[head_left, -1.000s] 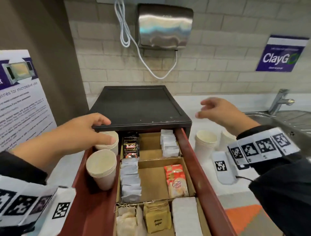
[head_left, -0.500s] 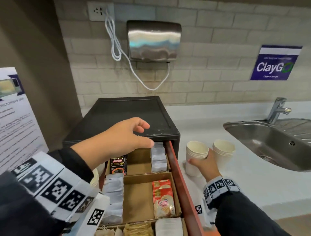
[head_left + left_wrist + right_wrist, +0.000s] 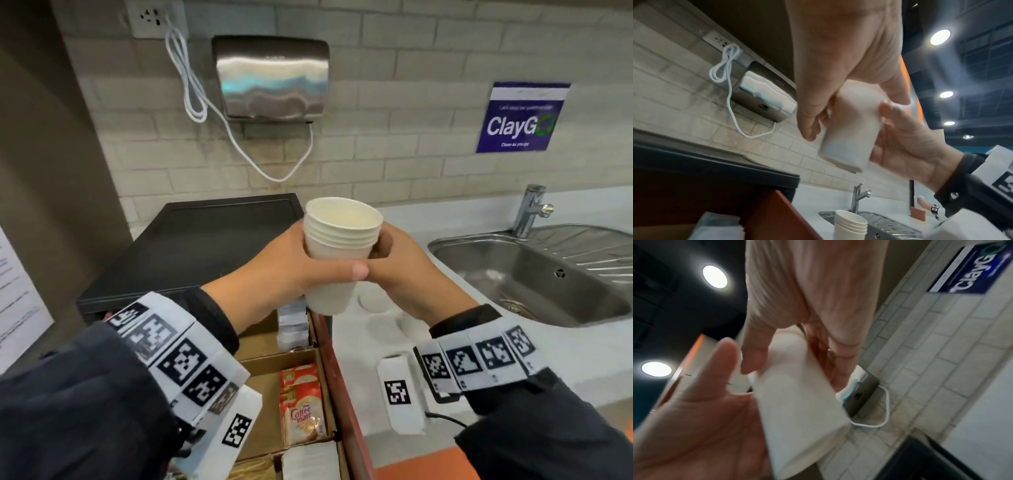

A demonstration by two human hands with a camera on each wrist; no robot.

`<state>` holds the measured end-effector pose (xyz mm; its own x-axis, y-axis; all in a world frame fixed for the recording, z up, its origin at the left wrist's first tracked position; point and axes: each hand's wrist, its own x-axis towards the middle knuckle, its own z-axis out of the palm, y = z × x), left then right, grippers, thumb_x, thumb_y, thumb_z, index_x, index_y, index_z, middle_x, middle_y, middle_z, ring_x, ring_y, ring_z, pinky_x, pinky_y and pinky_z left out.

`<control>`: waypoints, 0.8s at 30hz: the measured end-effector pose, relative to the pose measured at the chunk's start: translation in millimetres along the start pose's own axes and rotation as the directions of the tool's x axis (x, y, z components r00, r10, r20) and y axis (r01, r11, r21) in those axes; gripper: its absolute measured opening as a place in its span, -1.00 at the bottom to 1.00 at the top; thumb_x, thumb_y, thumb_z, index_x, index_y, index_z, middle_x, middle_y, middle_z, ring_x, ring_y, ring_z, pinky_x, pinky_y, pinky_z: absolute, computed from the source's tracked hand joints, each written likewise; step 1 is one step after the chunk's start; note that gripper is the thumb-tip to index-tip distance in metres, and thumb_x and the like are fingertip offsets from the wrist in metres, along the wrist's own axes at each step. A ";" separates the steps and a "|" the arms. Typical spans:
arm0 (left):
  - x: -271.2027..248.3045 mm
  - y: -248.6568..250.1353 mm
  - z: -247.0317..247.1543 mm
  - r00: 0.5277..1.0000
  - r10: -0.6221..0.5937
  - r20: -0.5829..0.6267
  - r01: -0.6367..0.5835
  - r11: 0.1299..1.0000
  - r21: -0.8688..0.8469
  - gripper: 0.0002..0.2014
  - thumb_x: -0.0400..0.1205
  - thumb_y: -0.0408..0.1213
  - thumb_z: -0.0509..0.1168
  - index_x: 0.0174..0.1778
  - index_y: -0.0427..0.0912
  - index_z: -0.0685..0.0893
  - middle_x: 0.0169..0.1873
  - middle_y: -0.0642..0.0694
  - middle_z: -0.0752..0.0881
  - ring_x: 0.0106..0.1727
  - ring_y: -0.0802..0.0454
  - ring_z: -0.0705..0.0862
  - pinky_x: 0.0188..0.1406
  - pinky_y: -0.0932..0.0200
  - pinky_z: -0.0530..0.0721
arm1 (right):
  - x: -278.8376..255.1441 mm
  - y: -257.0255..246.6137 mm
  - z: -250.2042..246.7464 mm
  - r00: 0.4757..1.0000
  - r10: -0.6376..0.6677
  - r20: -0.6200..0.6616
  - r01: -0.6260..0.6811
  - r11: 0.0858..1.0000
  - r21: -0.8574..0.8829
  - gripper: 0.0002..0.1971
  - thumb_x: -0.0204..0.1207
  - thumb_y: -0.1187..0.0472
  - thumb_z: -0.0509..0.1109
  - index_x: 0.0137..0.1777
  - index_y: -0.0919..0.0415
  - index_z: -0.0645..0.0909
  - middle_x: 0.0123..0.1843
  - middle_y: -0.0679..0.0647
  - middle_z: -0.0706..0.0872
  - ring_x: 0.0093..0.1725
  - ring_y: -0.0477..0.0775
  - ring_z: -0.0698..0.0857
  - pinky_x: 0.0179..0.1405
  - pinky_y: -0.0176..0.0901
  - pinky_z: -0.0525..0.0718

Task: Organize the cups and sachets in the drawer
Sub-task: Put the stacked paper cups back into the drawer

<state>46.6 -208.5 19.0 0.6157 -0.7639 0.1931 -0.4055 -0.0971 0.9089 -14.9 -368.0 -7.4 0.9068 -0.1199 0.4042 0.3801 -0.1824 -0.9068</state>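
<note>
A stack of white paper cups (image 3: 339, 253) is held upright in the air above the right wall of the open red-brown drawer (image 3: 337, 377). My left hand (image 3: 301, 270) grips it from the left, with the thumb across its front. From the right, my right hand (image 3: 407, 274) holds the same stack (image 3: 797, 394), thumb and fingers curled round it. The left wrist view shows the stack (image 3: 851, 129) between both hands. Coffee mate sachets (image 3: 301, 411) and white sachets (image 3: 293, 325) lie in the drawer's cardboard compartments. My left sleeve hides the drawer's left side.
Another cup stack (image 3: 851, 227) stands on the white counter right of the drawer. The black cabinet top (image 3: 205, 246) lies behind the drawer. A steel sink (image 3: 534, 274) with a tap (image 3: 531, 209) is at the right. A white tagged device (image 3: 400, 397) lies on the counter.
My right hand has lifted a cup stack off the counter, up and to the left. My left hand has left the cabinet's front edge and taken hold of the stack.
</note>
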 end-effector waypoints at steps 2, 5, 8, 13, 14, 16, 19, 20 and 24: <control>2.4 1.3 1.7 0.994 0.087 -0.072 -0.093 0.993 -0.077 -0.28 0.19 -0.06 0.56 0.30 -0.09 0.59 0.11 -0.09 0.76 0.17 -0.05 0.71 0.14 -0.05 0.69 | -3.0 -0.7 -4.8 1.000 -0.009 0.006 0.009 1.000 0.000 -0.56 0.28 0.44 0.54 0.13 0.05 0.64 -0.04 -0.08 0.81 0.01 -0.13 0.76 -0.04 -0.27 0.69; 3.1 -2.9 -4.4 0.976 0.111 -0.186 -0.133 0.985 -0.108 -0.23 0.08 -0.02 0.54 0.26 -0.09 0.61 0.03 -0.06 0.77 0.07 0.00 0.74 -0.04 0.08 0.70 | -3.4 16.5 -35.3 0.941 -0.006 -0.338 -0.011 0.999 -0.046 -0.66 0.42 0.51 0.42 0.07 0.08 0.68 -0.11 -0.12 0.80 -0.04 -0.17 0.72 -0.06 -0.40 0.66; -1.8 -6.3 -12.5 0.968 0.106 -0.227 -0.134 0.985 -0.109 -0.21 0.03 0.01 0.52 0.26 -0.04 0.59 0.01 -0.03 0.76 0.02 0.07 0.75 -0.12 0.18 0.71 | -9.1 61.4 -81.4 0.753 0.050 -0.656 -0.213 0.962 -0.171 -0.47 0.36 0.33 0.54 0.35 0.13 0.54 0.27 0.02 0.63 0.25 0.01 0.59 0.13 -0.24 0.54; -3.5 -10.7 -19.4 0.969 0.098 -0.225 -0.127 0.985 -0.118 -0.23 0.05 0.00 0.52 0.25 -0.02 0.60 0.00 -0.04 0.76 0.00 0.07 0.75 -0.16 0.21 0.73 | -37.9 132.5 -112.8 0.642 0.331 -0.691 -0.470 0.883 -0.013 0.05 0.22 0.10 0.66 0.62 0.20 0.10 0.62 0.11 0.25 0.57 0.14 0.27 0.49 0.06 0.27; -3.3 -11.5 -19.2 0.971 0.093 -0.222 -0.121 0.986 -0.115 -0.22 0.05 0.00 0.52 0.25 -0.03 0.59 0.01 -0.05 0.76 0.01 0.06 0.75 -0.15 0.20 0.72 | -41.5 143.8 -113.8 0.642 0.374 -0.669 -0.488 0.872 0.019 0.08 0.21 0.10 0.66 0.64 0.19 0.06 0.63 0.11 0.21 0.59 0.15 0.25 0.52 0.09 0.25; -2.9 -12.9 -18.1 0.971 0.082 -0.223 -0.108 0.989 -0.105 -0.20 0.05 0.01 0.53 0.28 -0.04 0.58 0.03 -0.06 0.75 0.05 0.02 0.74 -0.09 0.12 0.72 | -43.9 164.4 -116.7 0.650 0.440 -0.620 -0.514 0.855 0.068 0.08 0.26 0.16 0.64 0.65 0.19 0.01 0.64 0.11 0.21 0.59 0.17 0.25 0.54 0.13 0.24; -2.5 -13.9 -18.5 0.971 0.079 -0.226 -0.104 0.990 -0.099 -0.19 0.04 0.02 0.53 0.28 -0.02 0.58 0.05 -0.05 0.75 0.08 0.01 0.73 -0.04 0.07 0.71 | -38.7 182.6 -119.3 0.679 0.473 -0.561 -0.520 0.850 0.086 0.26 -0.11 0.04 0.75 0.61 0.15 0.14 0.55 0.12 0.39 0.51 0.21 0.40 0.49 0.20 0.35; -2.5 -14.0 -19.3 0.971 0.082 -0.225 -0.106 0.990 -0.095 -0.19 0.04 0.02 0.53 0.28 -0.02 0.58 0.05 -0.04 0.75 0.08 0.01 0.73 -0.01 0.05 0.71 | -36.8 192.6 -123.5 0.690 0.459 -0.559 -0.522 0.851 0.054 0.31 -0.28 -0.03 0.76 0.56 0.15 0.24 0.47 0.12 0.49 0.44 0.21 0.49 0.44 0.24 0.42; -4.3 -16.1 -27.0 0.965 0.085 -0.247 -0.110 0.990 -0.088 -0.21 0.04 0.04 0.52 0.26 0.01 0.59 0.05 -0.03 0.75 0.09 0.01 0.72 0.05 0.02 0.71 | -24.4 225.9 -137.2 0.725 0.394 -0.565 -0.514 0.856 -0.063 0.16 -0.34 -0.06 0.78 0.39 0.16 0.44 0.20 0.14 0.69 0.19 0.17 0.68 0.27 0.26 0.61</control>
<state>68.8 -186.4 13.5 0.7269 -0.5878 0.3552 -0.4095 0.0443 0.9112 23.7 -540.1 -205.6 0.7038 -0.7104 0.0039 -0.1524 -0.1562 -0.9759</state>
